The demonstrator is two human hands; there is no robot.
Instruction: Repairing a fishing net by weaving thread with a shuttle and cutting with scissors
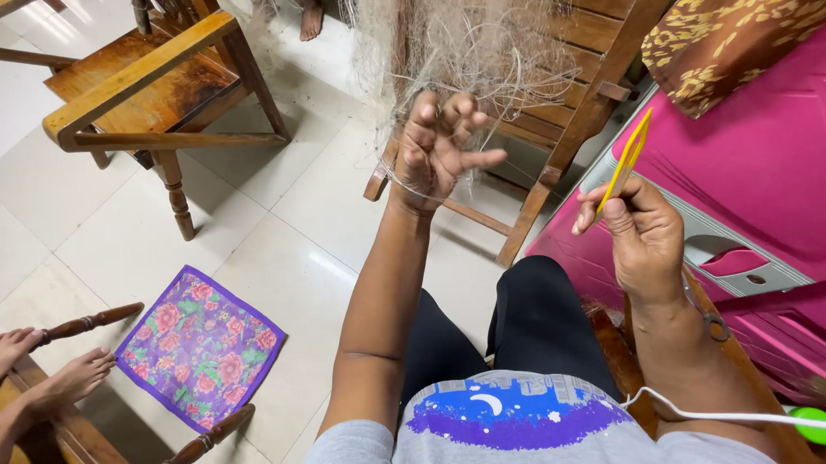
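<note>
— What lay at the far left?
— A floral cloth on the floor, with a wooden chair above it.
— And the left hand?
— Raised, its fingers curled into the pale fishing net hanging over another chair.
— The right hand?
— It pinched a yellow netting needle upright, beside the pink cabinet.

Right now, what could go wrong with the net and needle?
1. The left hand has fingers spread inside the fine net; loose strands could snag or tangle on them.
2. The right hand pinches the yellow netting needle only at its lower end; it might slip.
</note>
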